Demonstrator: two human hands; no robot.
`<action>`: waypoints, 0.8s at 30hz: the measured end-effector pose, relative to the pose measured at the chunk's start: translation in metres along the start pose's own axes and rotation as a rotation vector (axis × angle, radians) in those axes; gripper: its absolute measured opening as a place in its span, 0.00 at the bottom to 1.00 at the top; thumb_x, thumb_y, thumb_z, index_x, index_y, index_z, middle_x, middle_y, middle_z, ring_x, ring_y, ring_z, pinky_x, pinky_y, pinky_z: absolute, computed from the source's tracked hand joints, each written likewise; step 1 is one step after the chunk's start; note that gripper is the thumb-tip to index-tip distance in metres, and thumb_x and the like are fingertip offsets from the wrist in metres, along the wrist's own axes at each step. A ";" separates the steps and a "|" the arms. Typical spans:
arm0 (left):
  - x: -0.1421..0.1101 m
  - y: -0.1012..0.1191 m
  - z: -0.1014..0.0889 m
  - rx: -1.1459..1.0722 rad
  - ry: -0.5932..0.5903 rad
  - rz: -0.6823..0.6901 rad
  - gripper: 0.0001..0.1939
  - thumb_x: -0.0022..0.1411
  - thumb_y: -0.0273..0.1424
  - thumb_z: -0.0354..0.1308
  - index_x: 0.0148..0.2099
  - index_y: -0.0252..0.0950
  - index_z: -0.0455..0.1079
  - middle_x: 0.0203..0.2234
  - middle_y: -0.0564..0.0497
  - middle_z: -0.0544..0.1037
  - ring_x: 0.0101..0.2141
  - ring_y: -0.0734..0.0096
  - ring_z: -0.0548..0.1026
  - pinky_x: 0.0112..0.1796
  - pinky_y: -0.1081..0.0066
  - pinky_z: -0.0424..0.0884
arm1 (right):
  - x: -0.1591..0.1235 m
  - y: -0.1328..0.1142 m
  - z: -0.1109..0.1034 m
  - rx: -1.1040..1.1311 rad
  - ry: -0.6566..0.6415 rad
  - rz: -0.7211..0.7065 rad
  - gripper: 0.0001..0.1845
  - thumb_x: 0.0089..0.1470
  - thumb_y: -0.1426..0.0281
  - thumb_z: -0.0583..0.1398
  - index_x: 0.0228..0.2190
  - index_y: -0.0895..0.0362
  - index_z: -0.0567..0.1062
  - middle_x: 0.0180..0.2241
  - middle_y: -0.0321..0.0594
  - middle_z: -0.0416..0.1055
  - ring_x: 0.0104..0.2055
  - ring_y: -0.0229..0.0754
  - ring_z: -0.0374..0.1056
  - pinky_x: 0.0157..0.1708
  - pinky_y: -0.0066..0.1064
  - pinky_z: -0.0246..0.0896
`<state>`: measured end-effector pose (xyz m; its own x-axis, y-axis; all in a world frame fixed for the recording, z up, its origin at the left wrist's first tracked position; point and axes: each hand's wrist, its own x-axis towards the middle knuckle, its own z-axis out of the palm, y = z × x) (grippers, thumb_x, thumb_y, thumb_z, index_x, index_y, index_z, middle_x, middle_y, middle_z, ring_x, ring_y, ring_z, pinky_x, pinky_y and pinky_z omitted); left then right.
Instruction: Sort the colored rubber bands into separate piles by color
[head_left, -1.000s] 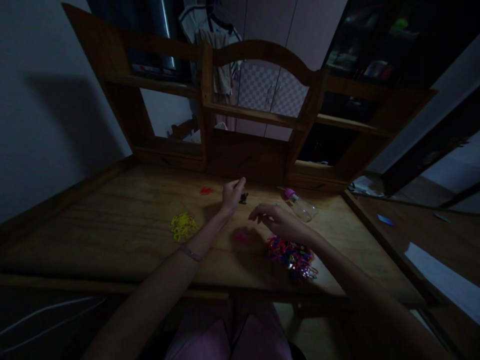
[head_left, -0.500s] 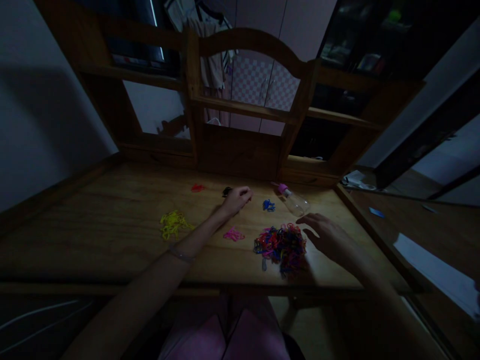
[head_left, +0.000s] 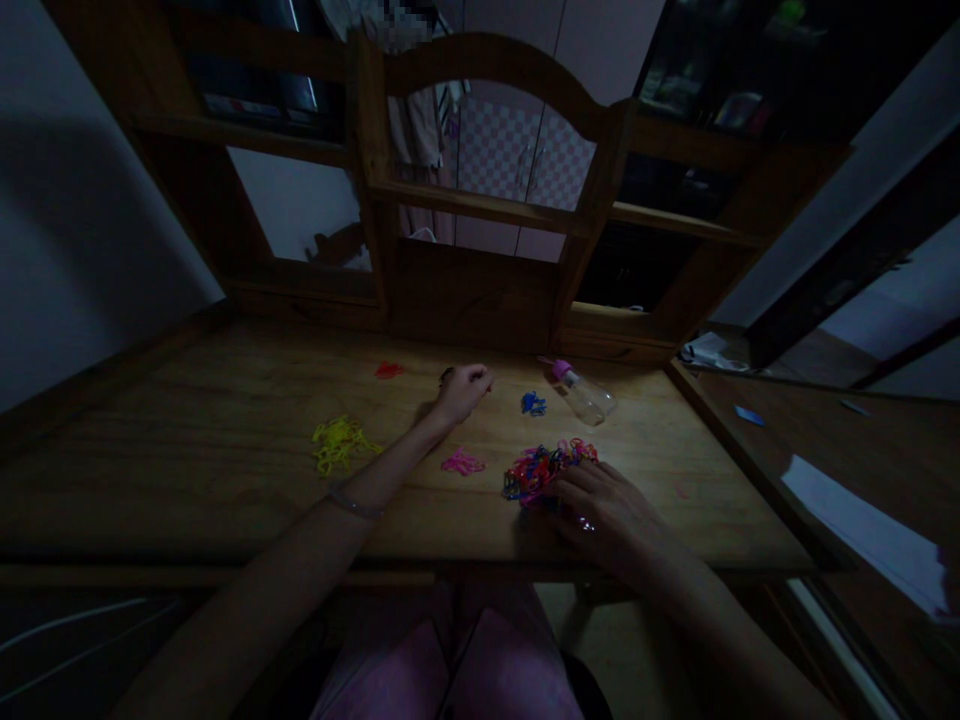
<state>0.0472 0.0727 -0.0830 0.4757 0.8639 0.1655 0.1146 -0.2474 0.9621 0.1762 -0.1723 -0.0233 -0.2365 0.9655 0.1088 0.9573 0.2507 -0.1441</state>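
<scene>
My left hand hovers over the middle of the desk with its fingers curled closed; what they hold, if anything, is hidden. Behind its knuckles a bit of a small black pile peeks out. Over on the right, my right hand lies on a heap of mixed coloured small loops, its fingers stretched across them and covering the near part. Pink loops lie between the two hands. Blue loops sit beyond the heap. Yellow loops are left of my left forearm, and red ones lie farther back.
A clear bottle with a purple cap lies on its side at the back right. The wooden desk has a shelf frame along its back edge. White paper rests on the lower surface to the right.
My right hand has swung right from mid-desk, then down onto the mixed heap, uncovering the blue loops. My left hand has stayed closed near the black pile. The view has shifted slightly.
</scene>
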 end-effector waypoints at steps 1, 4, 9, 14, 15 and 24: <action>0.000 0.000 0.000 -0.002 -0.002 0.000 0.14 0.56 0.40 0.52 0.23 0.36 0.63 0.13 0.58 0.60 0.16 0.78 0.56 0.19 0.76 0.48 | 0.001 0.001 0.002 -0.007 0.000 0.009 0.11 0.55 0.72 0.61 0.42 0.54 0.75 0.41 0.44 0.73 0.46 0.49 0.67 0.47 0.43 0.62; -0.001 0.002 0.001 -0.006 -0.004 -0.012 0.14 0.55 0.39 0.52 0.23 0.36 0.63 0.13 0.58 0.60 0.16 0.78 0.56 0.19 0.76 0.48 | 0.001 0.006 0.008 -0.002 0.031 0.031 0.13 0.55 0.71 0.61 0.44 0.53 0.75 0.43 0.45 0.73 0.46 0.49 0.67 0.47 0.43 0.63; -0.001 0.003 0.001 -0.007 -0.001 -0.029 0.14 0.55 0.39 0.52 0.24 0.35 0.64 0.14 0.57 0.61 0.16 0.78 0.57 0.19 0.76 0.49 | -0.002 0.006 0.007 0.028 0.114 0.039 0.16 0.53 0.70 0.62 0.45 0.53 0.74 0.45 0.46 0.71 0.46 0.49 0.68 0.43 0.40 0.65; 0.000 0.002 0.000 0.037 0.002 0.015 0.14 0.56 0.39 0.52 0.23 0.35 0.63 0.14 0.57 0.62 0.16 0.78 0.58 0.19 0.76 0.50 | -0.005 -0.003 0.005 0.002 0.120 0.090 0.05 0.56 0.68 0.60 0.35 0.55 0.74 0.38 0.45 0.72 0.40 0.47 0.69 0.39 0.37 0.64; 0.001 0.001 0.000 0.039 0.005 0.025 0.14 0.56 0.39 0.52 0.23 0.35 0.63 0.14 0.57 0.62 0.16 0.78 0.58 0.19 0.76 0.50 | -0.005 -0.004 0.006 -0.017 0.117 0.134 0.04 0.56 0.67 0.60 0.33 0.55 0.74 0.35 0.43 0.72 0.38 0.46 0.69 0.36 0.36 0.63; 0.000 0.001 0.000 0.035 -0.007 0.034 0.14 0.56 0.38 0.51 0.23 0.35 0.64 0.14 0.57 0.61 0.17 0.78 0.58 0.20 0.76 0.50 | -0.007 -0.009 0.019 -0.098 0.048 0.394 0.14 0.56 0.58 0.60 0.28 0.55 0.72 0.32 0.41 0.71 0.31 0.45 0.70 0.26 0.33 0.55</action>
<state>0.0471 0.0728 -0.0815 0.4858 0.8517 0.1968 0.1280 -0.2920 0.9478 0.1658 -0.1804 -0.0417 0.1571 0.9814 0.1101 0.9849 -0.1475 -0.0902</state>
